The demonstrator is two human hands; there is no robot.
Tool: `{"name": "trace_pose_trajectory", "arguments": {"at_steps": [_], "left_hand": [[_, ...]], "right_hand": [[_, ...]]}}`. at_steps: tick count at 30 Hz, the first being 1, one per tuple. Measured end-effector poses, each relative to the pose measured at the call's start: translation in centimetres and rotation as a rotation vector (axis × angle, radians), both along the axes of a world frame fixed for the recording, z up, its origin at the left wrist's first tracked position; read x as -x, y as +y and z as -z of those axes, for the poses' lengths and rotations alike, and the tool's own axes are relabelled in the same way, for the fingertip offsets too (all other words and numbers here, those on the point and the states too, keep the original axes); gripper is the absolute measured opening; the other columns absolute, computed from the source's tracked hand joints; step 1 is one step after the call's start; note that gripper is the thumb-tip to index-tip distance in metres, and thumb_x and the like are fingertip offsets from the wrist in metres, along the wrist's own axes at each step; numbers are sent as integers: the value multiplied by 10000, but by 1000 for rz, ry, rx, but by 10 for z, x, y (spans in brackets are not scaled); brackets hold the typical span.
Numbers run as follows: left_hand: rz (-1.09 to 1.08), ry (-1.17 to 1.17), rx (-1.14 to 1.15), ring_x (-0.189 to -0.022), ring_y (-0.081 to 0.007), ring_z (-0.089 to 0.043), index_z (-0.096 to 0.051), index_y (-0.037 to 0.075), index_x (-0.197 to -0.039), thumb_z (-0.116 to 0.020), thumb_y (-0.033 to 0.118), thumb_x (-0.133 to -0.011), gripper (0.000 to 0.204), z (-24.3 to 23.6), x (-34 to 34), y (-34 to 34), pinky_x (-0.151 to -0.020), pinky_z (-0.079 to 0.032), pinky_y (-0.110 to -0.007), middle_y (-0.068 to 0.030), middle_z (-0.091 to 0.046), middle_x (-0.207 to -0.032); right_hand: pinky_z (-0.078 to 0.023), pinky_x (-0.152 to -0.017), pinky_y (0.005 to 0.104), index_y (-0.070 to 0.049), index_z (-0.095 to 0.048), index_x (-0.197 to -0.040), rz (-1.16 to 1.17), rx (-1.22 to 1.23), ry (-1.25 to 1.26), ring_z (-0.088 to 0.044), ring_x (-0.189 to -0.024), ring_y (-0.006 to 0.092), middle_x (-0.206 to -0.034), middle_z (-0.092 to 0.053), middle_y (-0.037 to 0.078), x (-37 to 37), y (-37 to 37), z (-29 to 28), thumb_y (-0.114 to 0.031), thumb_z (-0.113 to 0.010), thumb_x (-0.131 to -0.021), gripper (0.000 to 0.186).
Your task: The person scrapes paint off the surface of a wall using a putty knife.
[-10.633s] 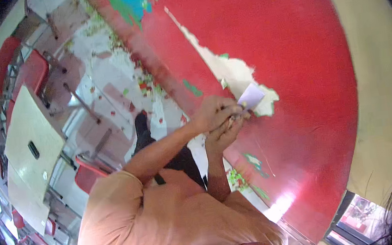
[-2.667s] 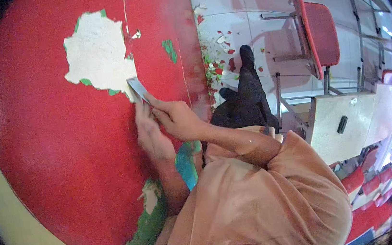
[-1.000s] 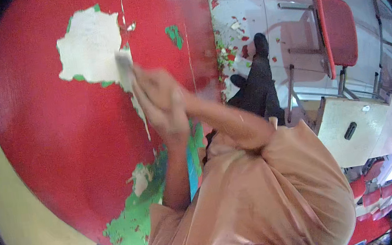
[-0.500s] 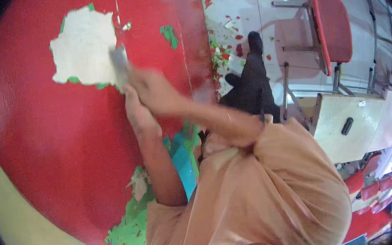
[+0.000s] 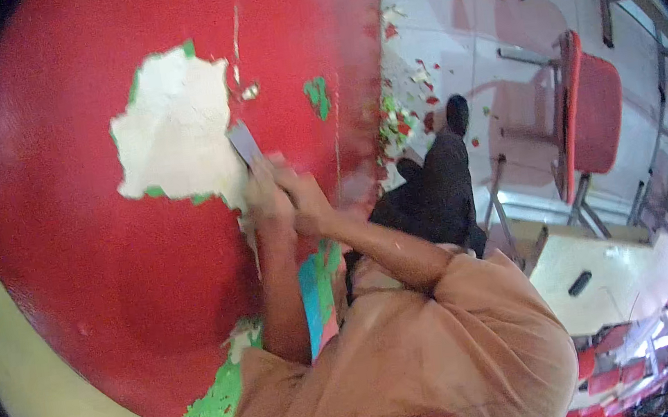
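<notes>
Both of my hands grip a scraper with a flat grey blade. My left hand is wrapped round its lower part, and my right hand closes on it from the right; the handle is mostly hidden by my fingers. The blade's tip meets the right edge of a bare, cream-white patch on the red painted wall. Thin green paint remnants edge this patch. Below my left hand, a narrow pale streak runs down the red paint. My fingers are slightly blurred.
Red, green and white paint flakes litter the pale tiled floor along the wall's foot, near my dark-clad legs. A red chair and a pale desk stand to the right. More red chairs lie beyond.
The whole view has shifted, placing the wall and floor lower and farther right. The scraper blade now leans up-left and sits slightly farther right against the patch's edge. Both hands keep their grip.
</notes>
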State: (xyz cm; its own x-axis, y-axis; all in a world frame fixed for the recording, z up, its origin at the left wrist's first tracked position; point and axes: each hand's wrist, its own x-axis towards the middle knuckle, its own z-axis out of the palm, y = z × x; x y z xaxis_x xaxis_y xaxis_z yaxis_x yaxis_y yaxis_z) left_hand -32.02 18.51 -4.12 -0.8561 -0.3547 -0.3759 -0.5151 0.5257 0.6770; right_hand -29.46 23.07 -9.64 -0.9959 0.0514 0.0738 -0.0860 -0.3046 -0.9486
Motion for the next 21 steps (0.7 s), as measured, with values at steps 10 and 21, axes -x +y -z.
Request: {"name": "trace_pose_trajectory", "arguments": {"at_steps": [10,21], "left_hand": [[-252,304,-160,-708,-208,-568,-552,-31,-901,-304,433,-952,528,47,-7,6,-661,-467,-338,-116,-590,-764],[-403,329,-148,-563,-230,-559,-516,-38,-746,-299,418,-956,546,40,19,35,-589,-479,-335,-117,-544,-615]], "right_hand": [[-508,-663,444,-104,-465,-1247,-298,-211,273,-604,-829,385,-1063,-580,175,18,12,70,-142,-617,-723,547],[-510,-595,454,-143,-416,-1307,-505,-281,335,-600,-753,379,-894,-594,183,40,36,73,-89,-619,-683,658]]}}
